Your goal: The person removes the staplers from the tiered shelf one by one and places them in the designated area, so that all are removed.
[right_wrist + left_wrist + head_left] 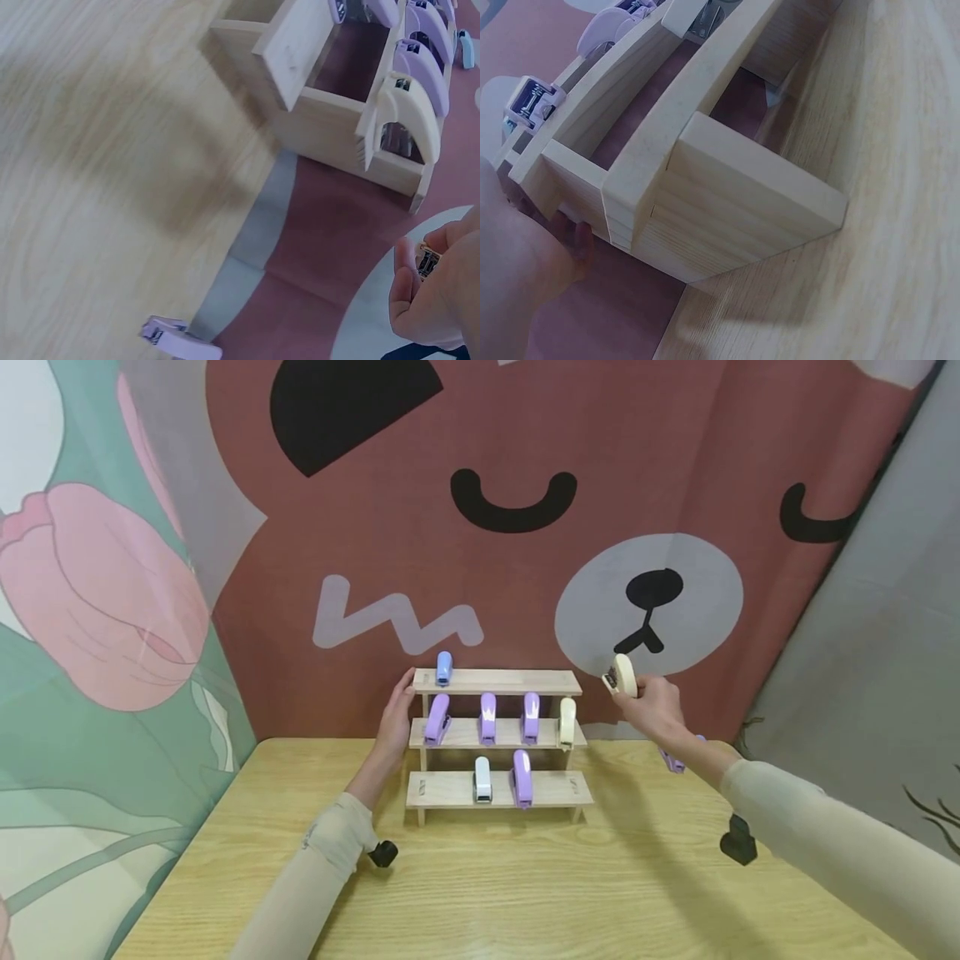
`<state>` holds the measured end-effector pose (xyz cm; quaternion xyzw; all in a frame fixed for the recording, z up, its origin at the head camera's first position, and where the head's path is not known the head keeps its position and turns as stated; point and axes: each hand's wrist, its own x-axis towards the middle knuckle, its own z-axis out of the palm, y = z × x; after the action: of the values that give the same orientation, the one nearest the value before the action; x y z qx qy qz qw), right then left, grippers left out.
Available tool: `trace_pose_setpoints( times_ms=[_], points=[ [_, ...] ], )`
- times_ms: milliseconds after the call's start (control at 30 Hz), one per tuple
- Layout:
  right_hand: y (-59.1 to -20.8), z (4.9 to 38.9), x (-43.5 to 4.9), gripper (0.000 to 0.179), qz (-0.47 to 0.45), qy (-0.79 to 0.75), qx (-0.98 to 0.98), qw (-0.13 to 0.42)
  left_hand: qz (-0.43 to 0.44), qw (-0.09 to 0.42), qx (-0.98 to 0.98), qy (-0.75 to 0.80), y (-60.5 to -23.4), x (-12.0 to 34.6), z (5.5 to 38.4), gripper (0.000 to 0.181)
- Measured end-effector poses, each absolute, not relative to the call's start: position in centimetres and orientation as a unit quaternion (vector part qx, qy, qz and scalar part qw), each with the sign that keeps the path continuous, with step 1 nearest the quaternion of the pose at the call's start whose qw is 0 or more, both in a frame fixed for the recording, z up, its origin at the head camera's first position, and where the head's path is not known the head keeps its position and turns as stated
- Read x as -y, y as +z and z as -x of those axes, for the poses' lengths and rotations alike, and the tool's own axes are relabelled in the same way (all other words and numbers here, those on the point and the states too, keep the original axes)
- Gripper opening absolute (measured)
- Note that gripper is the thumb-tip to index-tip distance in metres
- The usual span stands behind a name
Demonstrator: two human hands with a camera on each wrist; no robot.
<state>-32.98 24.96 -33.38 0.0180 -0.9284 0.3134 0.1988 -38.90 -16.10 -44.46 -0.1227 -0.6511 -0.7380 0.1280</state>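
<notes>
A three-tier wooden display rack (498, 787) stands at the back of the table. My left hand (393, 722) holds the left end of its top tier; in the left wrist view the fingers (585, 247) curl at the shelf's end. My right hand (654, 706) pinches a cream stapler (623, 675) in the air, right of the rack and above its middle tier. The right wrist view shows only a bit of that stapler (427, 261) between the fingers. A blue stapler (444, 668) stands at the left of the top tier.
On the middle tier stand three purple staplers (488, 718) and a cream stapler (567, 722) at the right end. The bottom tier bears a white stapler (482, 780) and a purple stapler (522, 779). Another purple stapler (180, 341) lies on the table (495, 893) under my right forearm.
</notes>
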Motion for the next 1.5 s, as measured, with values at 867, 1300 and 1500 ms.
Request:
trace_pose_setpoints(
  times_ms=[867, 1300, 1500],
  points=[
    [-38.3, 33.5, -29.6, 0.039, 0.043, 0.359, 0.917, 0.168, 0.135, 0.139, 0.657, -0.728, -44.2, 16.6, 39.2, 0.05],
    [-43.4, 34.5, -31.8, 0.029, 0.059, 0.341, 0.921, 0.18, 0.118, 0.119, 0.655, -0.736, -44.4, 16.5, 38.9, 0.051],
    [-45.2, 34.5, -32.1, 0.024, 0.066, 0.313, 0.926, 0.2, 0.124, 0.12, 0.665, -0.727, -44.6, 16.2, 38.8, 0.051]
  ],
)
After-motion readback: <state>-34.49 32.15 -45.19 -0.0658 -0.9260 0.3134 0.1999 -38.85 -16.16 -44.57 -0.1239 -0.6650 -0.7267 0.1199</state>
